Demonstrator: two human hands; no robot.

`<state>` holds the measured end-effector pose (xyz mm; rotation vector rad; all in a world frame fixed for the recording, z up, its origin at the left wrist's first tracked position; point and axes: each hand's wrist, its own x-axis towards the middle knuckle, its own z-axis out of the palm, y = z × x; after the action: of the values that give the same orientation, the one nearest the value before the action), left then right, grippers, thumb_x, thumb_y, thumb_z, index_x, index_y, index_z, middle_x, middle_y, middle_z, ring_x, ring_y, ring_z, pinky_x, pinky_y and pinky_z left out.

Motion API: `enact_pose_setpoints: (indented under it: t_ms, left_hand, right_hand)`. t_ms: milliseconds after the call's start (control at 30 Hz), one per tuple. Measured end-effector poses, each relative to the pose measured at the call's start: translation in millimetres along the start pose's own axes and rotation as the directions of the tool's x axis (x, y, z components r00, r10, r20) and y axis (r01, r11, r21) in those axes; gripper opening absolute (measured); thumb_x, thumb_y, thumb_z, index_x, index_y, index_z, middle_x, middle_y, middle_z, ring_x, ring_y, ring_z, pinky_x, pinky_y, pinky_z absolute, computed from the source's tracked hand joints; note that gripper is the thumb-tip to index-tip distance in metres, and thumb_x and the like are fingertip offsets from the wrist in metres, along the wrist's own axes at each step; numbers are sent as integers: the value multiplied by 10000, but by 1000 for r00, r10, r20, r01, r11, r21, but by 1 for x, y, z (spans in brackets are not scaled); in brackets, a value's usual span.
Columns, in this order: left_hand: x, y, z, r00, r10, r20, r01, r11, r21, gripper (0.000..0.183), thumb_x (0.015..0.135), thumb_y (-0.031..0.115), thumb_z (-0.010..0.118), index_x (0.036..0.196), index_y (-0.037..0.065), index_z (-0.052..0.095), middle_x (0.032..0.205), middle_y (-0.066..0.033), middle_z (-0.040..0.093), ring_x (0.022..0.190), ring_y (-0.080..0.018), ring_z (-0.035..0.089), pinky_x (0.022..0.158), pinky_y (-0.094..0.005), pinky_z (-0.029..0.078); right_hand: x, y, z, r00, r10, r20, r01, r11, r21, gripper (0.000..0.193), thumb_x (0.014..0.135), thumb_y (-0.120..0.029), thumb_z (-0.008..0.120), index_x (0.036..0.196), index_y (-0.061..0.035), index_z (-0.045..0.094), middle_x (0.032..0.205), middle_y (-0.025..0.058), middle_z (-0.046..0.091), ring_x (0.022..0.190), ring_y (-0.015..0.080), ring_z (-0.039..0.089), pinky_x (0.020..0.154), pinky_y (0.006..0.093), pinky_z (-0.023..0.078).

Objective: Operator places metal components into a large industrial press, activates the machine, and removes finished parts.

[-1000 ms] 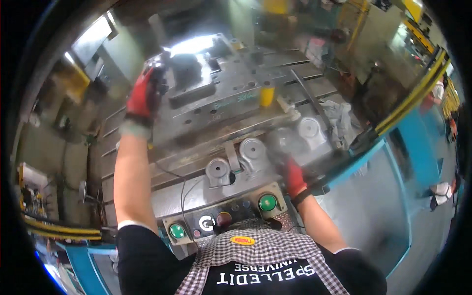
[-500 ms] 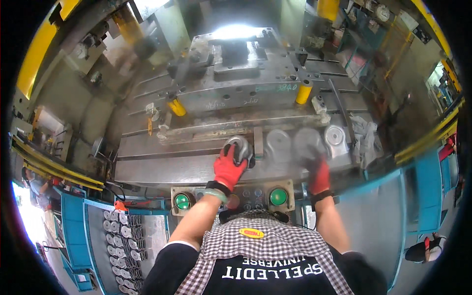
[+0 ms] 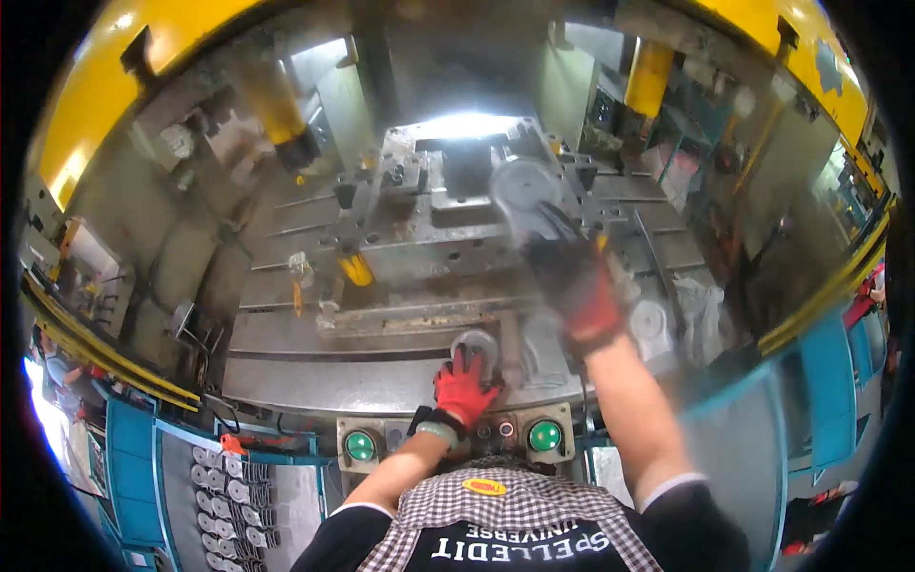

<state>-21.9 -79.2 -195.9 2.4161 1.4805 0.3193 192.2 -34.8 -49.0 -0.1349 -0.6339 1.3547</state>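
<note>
My right hand, in a red and black glove and smeared by motion, reaches far forward. It grips a round stamped metal part by its near edge, above the right side of the steel die. My left hand, gloved the same way, rests with fingers curled over another round metal part on the press bed. To the right of it, more of these parts lie in a row; one shows plainly and another is partly hidden by my right arm.
Yellow posts stand at the die's front. A control box with two green buttons sits before me. Crumpled plastic lies at the bed's right end. Several finished-looking parts hang or stack in rows at lower left.
My right hand has swung forward from the row of parts up to the die, carrying one part. My left hand stays on its part. The view has tilted upward.
</note>
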Motion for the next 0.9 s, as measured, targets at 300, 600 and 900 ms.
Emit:
enact_pose_setpoints:
  t_ms: [300,600,900]
  left_hand:
    - [-35,-101,-45,960,-235,-150,207,961,-182,659,717,417,625,1236,55,439,1304,-248,346,1154,-392,387,949,-413,345]
    - [-75,-157,-61,908,-310,-280,245,938,-244,524,779,351,579,1196,54,467,1252,-239,407,1092,-381,450,895,-411,391]
    - [-136,-190,-60,750,-517,414,522,846,111,522,782,442,499,1135,58,523,1085,-190,563,1035,-338,516,877,-399,416]
  right_hand:
    - [174,53,-5,995,80,-65,-76,995,64,390,898,-365,399,1154,-86,493,1090,101,565,937,214,562,795,365,484]
    - [127,37,24,964,224,-145,-254,935,-248,528,890,-454,379,1229,-50,412,1178,131,506,1055,258,504,927,365,403]
    - [-126,31,-39,788,535,-306,-265,-154,-952,400,883,-365,403,1075,-44,545,947,159,604,843,248,590,770,363,455]
